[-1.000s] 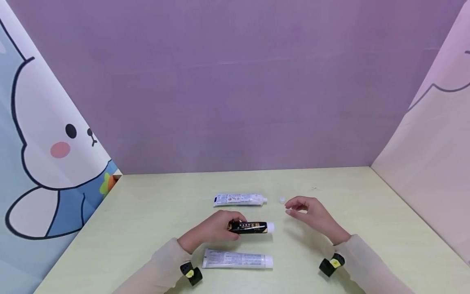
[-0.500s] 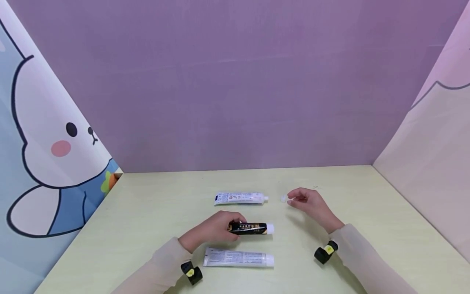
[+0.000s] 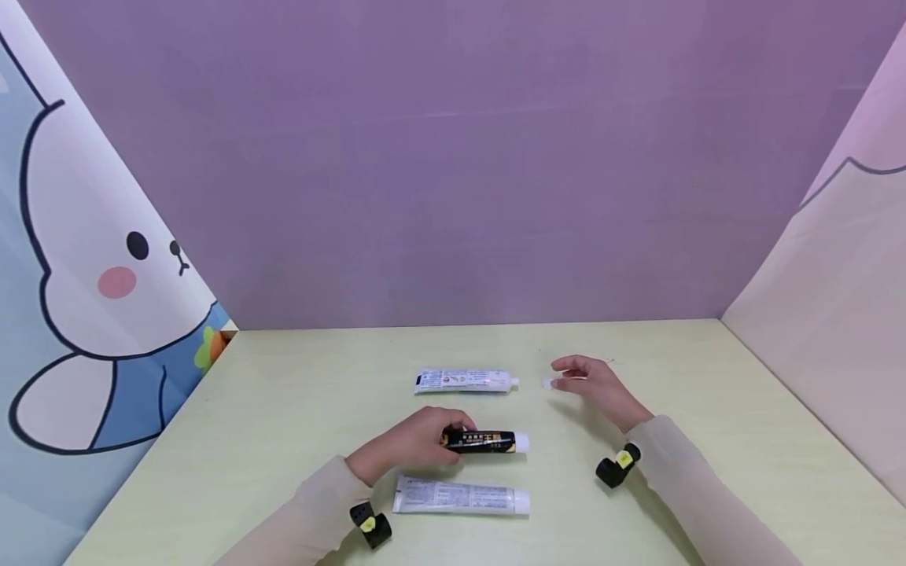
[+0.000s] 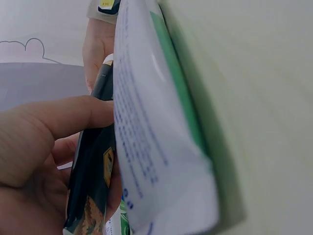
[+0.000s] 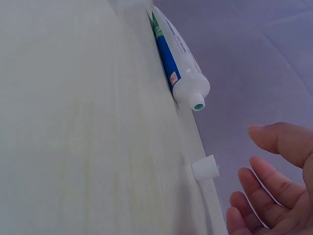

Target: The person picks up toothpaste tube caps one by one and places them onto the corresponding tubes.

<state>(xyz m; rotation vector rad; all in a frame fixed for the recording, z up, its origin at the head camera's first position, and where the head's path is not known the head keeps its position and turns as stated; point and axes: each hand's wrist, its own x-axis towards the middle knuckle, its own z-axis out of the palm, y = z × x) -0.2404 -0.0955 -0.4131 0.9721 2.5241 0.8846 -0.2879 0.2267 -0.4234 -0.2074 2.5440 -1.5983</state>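
My left hand (image 3: 425, 436) grips a black toothpaste tube (image 3: 488, 442) with a white cap on its right end. In the left wrist view, thumb and fingers hold the black tube (image 4: 93, 147) on both sides. A small white cap (image 3: 548, 384) stands on the table beside the right hand (image 3: 598, 389). The right wrist view shows that cap (image 5: 205, 168) upright and apart from the fingers, which are spread and hold nothing. Left of it lies an uncapped white toothpaste tube (image 3: 463, 381), whose bare nozzle (image 5: 198, 105) faces the cap.
A capped white toothpaste tube (image 3: 460, 498) lies nearest the person and looms large in the left wrist view. The pale table (image 3: 318, 393) meets a purple backdrop (image 3: 453, 196). A printed cartoon panel (image 3: 106, 236) stands at left, a pale panel (image 3: 835, 314) at right.
My right hand has moved slightly forward and to the left, its fingers now around or just beside the small cap in the head view. The left hand keeps hold of the black tube.
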